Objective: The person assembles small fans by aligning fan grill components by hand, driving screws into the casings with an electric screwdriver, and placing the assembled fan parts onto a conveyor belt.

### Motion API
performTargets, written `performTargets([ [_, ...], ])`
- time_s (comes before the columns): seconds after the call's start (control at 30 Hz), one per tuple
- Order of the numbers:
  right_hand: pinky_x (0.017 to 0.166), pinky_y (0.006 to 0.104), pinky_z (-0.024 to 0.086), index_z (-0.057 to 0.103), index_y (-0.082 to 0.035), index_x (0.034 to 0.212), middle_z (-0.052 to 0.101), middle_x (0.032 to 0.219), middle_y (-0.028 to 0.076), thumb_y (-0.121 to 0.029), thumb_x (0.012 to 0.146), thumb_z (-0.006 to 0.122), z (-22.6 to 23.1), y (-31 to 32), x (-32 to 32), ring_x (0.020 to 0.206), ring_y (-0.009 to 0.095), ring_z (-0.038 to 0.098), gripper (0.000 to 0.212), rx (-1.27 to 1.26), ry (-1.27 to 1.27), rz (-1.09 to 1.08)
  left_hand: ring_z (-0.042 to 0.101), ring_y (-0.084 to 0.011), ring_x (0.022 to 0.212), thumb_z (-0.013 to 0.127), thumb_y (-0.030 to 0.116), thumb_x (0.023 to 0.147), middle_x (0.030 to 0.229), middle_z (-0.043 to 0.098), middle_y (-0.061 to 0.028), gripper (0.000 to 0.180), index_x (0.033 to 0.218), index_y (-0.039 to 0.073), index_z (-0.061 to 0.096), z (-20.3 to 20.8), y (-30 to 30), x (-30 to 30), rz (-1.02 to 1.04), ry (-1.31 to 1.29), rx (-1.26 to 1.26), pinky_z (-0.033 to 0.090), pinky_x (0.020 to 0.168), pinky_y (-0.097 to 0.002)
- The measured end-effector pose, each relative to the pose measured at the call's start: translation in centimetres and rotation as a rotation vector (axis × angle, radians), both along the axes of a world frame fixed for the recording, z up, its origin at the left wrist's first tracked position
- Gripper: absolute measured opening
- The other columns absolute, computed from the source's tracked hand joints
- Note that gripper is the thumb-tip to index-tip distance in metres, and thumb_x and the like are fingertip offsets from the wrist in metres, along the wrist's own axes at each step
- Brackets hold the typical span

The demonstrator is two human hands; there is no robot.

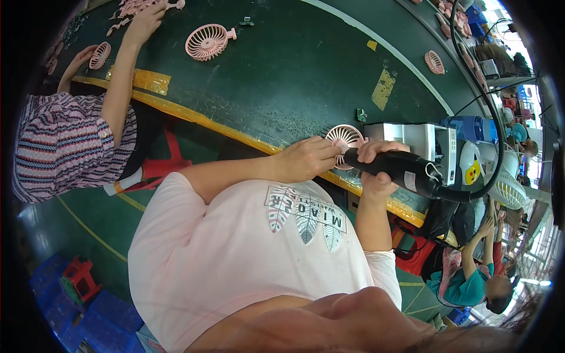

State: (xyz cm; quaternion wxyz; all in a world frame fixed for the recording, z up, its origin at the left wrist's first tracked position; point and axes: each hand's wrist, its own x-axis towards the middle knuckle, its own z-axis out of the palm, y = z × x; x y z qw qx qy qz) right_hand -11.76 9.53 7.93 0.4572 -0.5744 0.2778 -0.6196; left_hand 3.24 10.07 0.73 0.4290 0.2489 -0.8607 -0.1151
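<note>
My left hand [305, 159] is closed at the left side of a round pink fan housing [344, 136] with radial slats, its fingertips over the housing's middle. My right hand [376, 167] wraps round a black electric screwdriver [406, 170], held nearly level. Its nose points left at the centre of the fan housing; the very tip is hidden by my fingers. From its rear end a thick black cable [497, 147] curves up and away. Just beyond the fan housing lies a small green part [361, 115].
A grey-white box device [442, 150] stands right of my hands. Farther left on the green table [294, 65] lie another pink fan housing [207, 42] and a small metal piece [246, 21]. One co-worker [70, 141] sits at left handling pink parts; another [465, 276] is at right.
</note>
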Motion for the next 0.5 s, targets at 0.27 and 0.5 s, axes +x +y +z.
performTargets([
  [0.27, 0.057, 0.0305, 0.039, 0.041, -0.008, 0.107, 0.046, 0.063, 0.003, -0.063, 0.066, 0.06, 2.2, -0.2, -2.1, 0.055, 0.015, 0.045, 0.072, 0.084, -0.129, -0.265, 0.055, -0.0216, 0.074, 0.056, 0.01, 0.066, 0.083, 0.056, -0.0096, 0.009, 0.067, 0.001, 0.053, 0.7, -2.2, 1.5, -0.056, -0.249, 0.062, 0.046, 0.061, -0.0324],
  [0.5, 0.056, 0.0316, 0.042, 0.04, -0.001, 0.105, 0.047, 0.061, 0.005, -0.06, 0.068, 0.06, 2.9, 0.4, -0.1, 0.055, 0.018, 0.047, 0.072, 0.049, 0.019, -0.184, 0.025, -0.0372, 0.125, 0.062, 0.006, 0.064, 0.133, 0.026, -0.0224, 0.06, 0.12, 0.004, 0.04, 4.6, -11.7, 4.2, 0.386, 0.004, 0.182, 0.029, 0.101, -0.0367],
])
